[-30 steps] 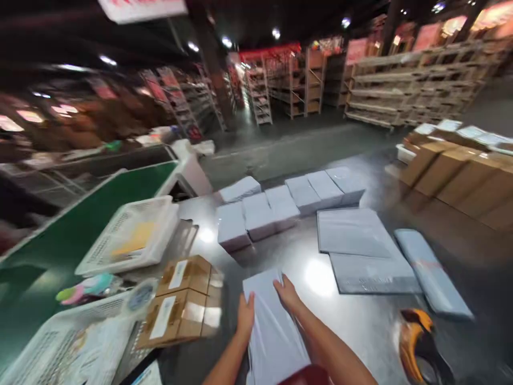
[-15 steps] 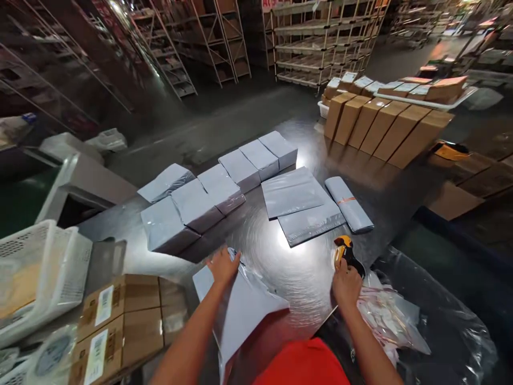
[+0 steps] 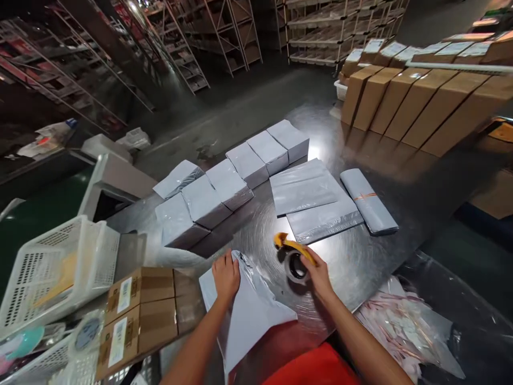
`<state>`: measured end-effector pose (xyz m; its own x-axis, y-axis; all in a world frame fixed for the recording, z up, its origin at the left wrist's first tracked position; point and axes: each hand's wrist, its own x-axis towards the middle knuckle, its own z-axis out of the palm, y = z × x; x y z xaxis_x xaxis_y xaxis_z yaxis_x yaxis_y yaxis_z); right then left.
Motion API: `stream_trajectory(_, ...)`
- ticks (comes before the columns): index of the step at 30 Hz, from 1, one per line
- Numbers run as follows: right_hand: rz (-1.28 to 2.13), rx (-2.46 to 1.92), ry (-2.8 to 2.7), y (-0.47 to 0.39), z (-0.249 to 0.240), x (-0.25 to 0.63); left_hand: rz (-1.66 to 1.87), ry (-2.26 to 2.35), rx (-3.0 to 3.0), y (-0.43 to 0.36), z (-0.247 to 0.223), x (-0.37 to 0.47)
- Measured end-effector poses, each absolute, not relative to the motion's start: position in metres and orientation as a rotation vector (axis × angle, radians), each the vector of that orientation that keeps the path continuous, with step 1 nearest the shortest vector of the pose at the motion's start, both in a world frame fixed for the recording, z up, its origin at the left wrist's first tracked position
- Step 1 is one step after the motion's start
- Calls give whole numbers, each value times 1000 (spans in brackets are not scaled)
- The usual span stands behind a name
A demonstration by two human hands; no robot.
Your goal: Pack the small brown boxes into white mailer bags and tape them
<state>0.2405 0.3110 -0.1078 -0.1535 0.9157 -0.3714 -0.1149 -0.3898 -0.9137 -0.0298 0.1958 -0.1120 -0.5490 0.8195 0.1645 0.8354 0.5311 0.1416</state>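
My left hand (image 3: 226, 276) is closed on the upper end of a white poly mailer (image 3: 250, 315), its fingers bent over the folded edge. The mailer lies slanted on the metal table, its wide end towards my body. In my right hand (image 3: 319, 271) is a yellow and black tape dispenser (image 3: 296, 247) with a roll of tape in it. It hangs just right of the mailer, above the table. Beyond it lie flat grey mailers (image 3: 306, 190) and a rolled bundle of mailers (image 3: 368, 200) with an orange band.
A row of white wrapped packages (image 3: 202, 200) runs across the metal table (image 3: 260, 240). Brown cartons (image 3: 417, 101) stand at the far right. Labelled brown boxes (image 3: 156, 315) and white baskets (image 3: 48, 267) are at the left. Clear plastic bags (image 3: 412, 326) lie at the lower right.
My right hand has brought the tape dispenser leftwards, from the table's right side to near the mailer. My left hand stays on the mailer's upper end. The view has shifted somewhat.
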Motion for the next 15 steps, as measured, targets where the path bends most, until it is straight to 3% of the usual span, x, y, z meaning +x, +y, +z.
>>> stream_trajectory(5, 2105, -1213, -843, 332, -141, 130, -257, -2710, -1422, 197, -109, -28)
stream_trajectory(15, 2405, -1120, -858, 332, -162, 125, -136, -2873, -1316, 203, -97, -26)
